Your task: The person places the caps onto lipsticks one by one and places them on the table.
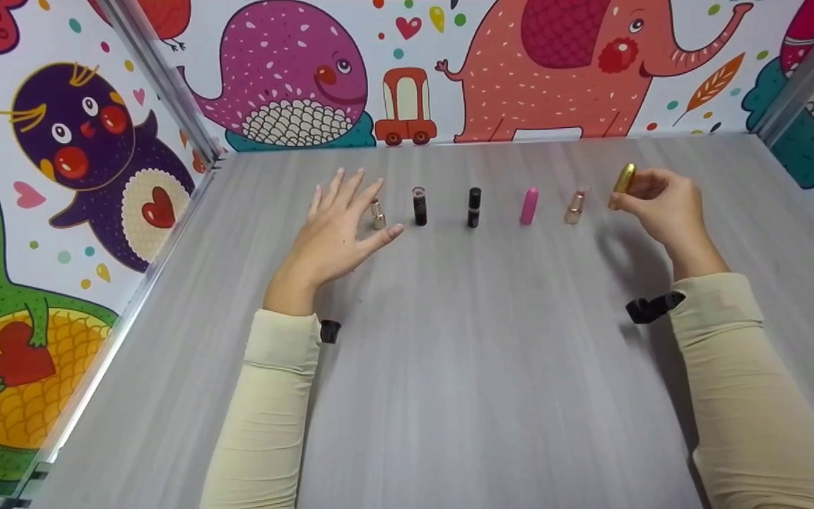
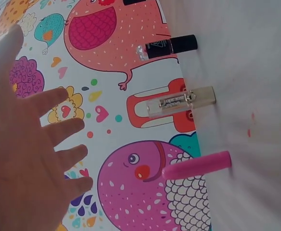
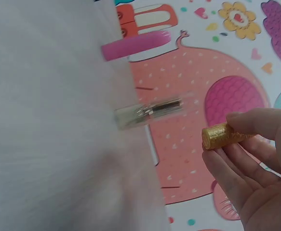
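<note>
My right hand (image 1: 672, 212) pinches a gold lipstick tube (image 1: 627, 178) between thumb and fingers, lifted above the table at the right end of a row of upright lipsticks. In the right wrist view, the gold tube's end (image 3: 220, 136) points out of the grip. To its left stand a clear-capped lipstick (image 1: 576, 207), a pink lipstick (image 1: 528, 206), a black lipstick (image 1: 474, 207) and a black one with a clear top (image 1: 419, 206). My left hand (image 1: 336, 237) hovers with fingers spread, partly covering a clear-capped gold lipstick (image 1: 379, 215). Another pink lipstick (image 2: 198, 166) shows only in the left wrist view.
The grey wood-grain table (image 1: 492, 367) has a printed cartoon panel (image 1: 407, 78) along its back and another panel (image 1: 89, 162) on the left. A metal rail (image 1: 131, 283) runs along the left edge. Black wrist mounts (image 1: 654, 308) stick out from the sleeves.
</note>
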`<act>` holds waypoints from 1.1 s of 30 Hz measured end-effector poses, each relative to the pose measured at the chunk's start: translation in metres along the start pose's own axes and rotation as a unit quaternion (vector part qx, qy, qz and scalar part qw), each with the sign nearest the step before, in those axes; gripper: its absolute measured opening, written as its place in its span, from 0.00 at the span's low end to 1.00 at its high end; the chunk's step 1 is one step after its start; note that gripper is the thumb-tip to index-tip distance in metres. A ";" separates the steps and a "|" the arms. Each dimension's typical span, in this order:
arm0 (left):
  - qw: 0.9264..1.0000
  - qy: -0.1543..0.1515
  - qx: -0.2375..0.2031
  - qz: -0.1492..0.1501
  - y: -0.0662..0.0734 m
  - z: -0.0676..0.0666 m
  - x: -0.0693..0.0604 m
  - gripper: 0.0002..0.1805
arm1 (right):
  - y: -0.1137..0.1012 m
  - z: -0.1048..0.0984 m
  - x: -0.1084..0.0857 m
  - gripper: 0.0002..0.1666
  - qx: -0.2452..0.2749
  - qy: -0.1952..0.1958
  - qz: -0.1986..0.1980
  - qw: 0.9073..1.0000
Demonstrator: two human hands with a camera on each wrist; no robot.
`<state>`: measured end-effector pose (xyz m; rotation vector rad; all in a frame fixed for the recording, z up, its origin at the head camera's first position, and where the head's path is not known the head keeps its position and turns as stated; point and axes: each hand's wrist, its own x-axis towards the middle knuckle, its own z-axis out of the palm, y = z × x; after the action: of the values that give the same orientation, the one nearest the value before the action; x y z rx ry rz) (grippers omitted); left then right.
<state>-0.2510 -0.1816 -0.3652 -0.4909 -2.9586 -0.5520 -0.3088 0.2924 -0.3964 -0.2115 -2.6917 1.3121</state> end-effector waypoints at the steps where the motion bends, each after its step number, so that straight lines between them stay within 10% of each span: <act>1: 1.000 0.000 0.002 -0.002 -0.001 0.000 0.000 0.51 | 0.003 0.000 0.001 0.30 -0.003 -0.003 0.002 1.000; 33: 0.999 -0.036 0.020 -0.031 -0.013 0.013 0.003 0.53 | 0.049 0.002 0.021 0.33 -0.029 -0.056 0.020 0.998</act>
<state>-0.2583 -0.1872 -0.3809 -0.4247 -3.0571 -0.4911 -0.3263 0.3252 -0.4351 -0.2057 -2.8359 1.2968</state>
